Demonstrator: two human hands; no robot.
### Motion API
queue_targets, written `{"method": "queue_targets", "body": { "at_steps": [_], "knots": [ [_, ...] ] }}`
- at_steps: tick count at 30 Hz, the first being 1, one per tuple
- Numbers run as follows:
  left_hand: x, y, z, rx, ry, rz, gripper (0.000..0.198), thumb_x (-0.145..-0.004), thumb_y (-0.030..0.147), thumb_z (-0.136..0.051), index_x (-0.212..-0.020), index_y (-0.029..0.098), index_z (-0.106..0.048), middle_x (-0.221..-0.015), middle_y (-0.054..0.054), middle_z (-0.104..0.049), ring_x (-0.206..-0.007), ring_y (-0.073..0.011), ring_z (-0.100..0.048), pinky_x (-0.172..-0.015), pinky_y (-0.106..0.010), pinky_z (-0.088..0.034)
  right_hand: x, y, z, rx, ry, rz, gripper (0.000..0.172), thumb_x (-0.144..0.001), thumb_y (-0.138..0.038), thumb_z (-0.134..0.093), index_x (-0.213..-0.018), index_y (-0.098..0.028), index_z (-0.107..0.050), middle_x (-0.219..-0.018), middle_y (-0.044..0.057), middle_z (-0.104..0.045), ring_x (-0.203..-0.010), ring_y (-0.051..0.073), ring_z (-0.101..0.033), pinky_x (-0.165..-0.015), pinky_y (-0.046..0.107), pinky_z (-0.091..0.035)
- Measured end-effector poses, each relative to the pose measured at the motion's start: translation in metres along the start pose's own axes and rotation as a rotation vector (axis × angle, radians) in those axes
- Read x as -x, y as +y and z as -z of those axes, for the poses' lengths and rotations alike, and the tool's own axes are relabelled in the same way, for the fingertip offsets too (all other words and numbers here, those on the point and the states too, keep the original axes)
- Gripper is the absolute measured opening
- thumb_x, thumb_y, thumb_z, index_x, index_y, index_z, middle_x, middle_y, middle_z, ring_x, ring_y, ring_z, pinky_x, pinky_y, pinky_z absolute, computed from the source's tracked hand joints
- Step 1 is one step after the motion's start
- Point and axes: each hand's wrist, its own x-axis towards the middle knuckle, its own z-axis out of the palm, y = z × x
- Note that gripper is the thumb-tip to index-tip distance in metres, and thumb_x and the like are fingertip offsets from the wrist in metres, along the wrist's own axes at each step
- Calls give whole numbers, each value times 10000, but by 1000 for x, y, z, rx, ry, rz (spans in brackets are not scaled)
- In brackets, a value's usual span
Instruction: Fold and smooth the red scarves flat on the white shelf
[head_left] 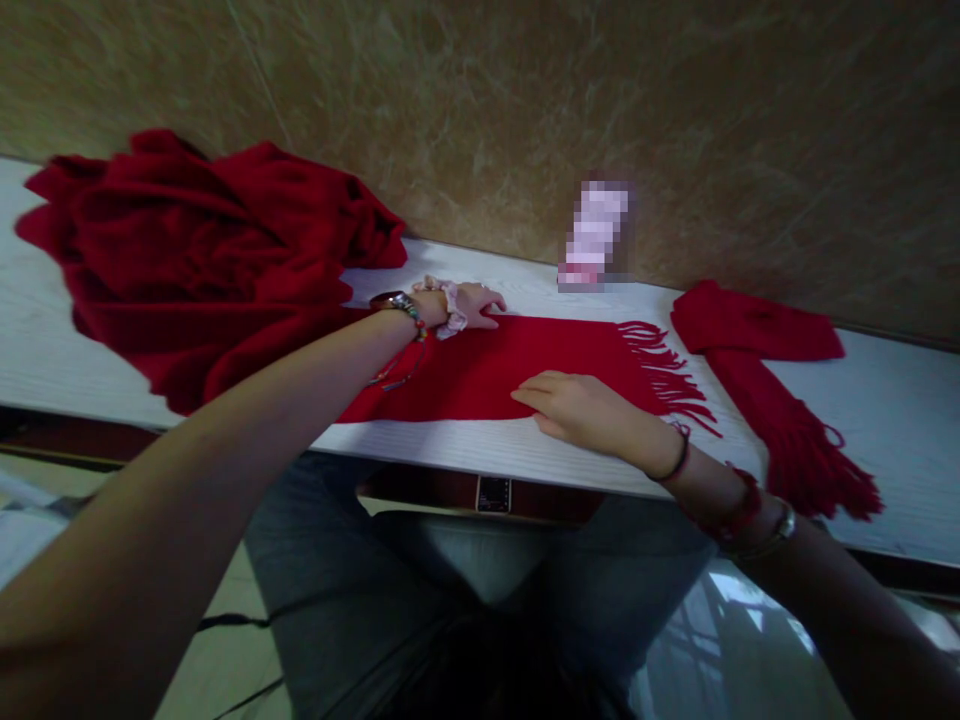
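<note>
A red fringed scarf (472,375) lies flat along the white tabletop (465,447), its fringe (664,370) pointing right. My left hand (478,303) rests at the scarf's far edge with its fingers apart. At the near edge, closer to the fringe, my right hand (574,408) lies on the fabric with fingers stretched out. Neither hand visibly grips the cloth. The scarf's left end runs toward a big heap of red cloth (202,250), and my left forearm hides where they meet.
To the right lies another red scarf (757,330), folded over, its fringe toward the front edge. A blurred-out pink and white item (595,235) is by the marbled wall (480,120). A phone-like device (494,494) sits below the table edge, above my lap.
</note>
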Motion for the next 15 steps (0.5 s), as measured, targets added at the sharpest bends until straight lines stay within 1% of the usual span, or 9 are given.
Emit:
{"method": "queue_targets", "body": {
  "at_steps": [2,5,7,9,12,15],
  "knots": [
    [0,-6,1,57,-30,66,451,-735,408,-524,-1129,199,-592,-916,-14,-651,-786,-143,-562,-702,-192,-396,-4,-5,0,53,-5,0,295,-846,-90,-467,-1110,-130,-592,-1067,129,-632,-963,196,-572,-782,321,-471],
    [2,-14,5,137,-53,134,391,-705,418,-544,-994,178,-652,-789,-6,-649,-698,-138,-543,-631,-190,-373,-9,-11,-3,139,19,-26,303,-863,-72,-427,-1116,-138,-581,-1047,122,-632,-908,192,-567,-727,310,-458],
    [5,-18,8,173,-74,147,352,-694,412,-547,-910,162,-671,-764,-10,-647,-678,-136,-535,-608,-190,-363,-12,-14,-7,169,55,-57,295,-869,-78,-424,-1111,-140,-580,-1035,115,-630,-886,193,-560,-712,310,-445],
    [6,-22,9,222,-81,139,323,-689,382,-545,-874,149,-674,-789,-16,-652,-690,-133,-537,-605,-184,-364,-14,-15,-12,175,96,-91,266,-873,-94,-433,-1084,-134,-591,-1010,110,-630,-872,191,-550,-720,312,-431],
    [5,-29,7,334,-49,130,303,-674,333,-557,-882,147,-674,-804,-7,-660,-712,-124,-547,-617,-172,-369,-15,-13,-18,199,164,-120,204,-872,-123,-458,-995,-125,-621,-974,112,-622,-868,193,-529,-729,316,-405],
    [2,-32,0,414,49,104,302,-644,331,-609,-874,150,-682,-702,24,-653,-685,-114,-540,-635,-170,-369,-12,-9,-21,268,250,-103,183,-874,-124,-455,-902,-129,-637,-917,107,-612,-826,190,-505,-690,315,-370]
  ]
}}
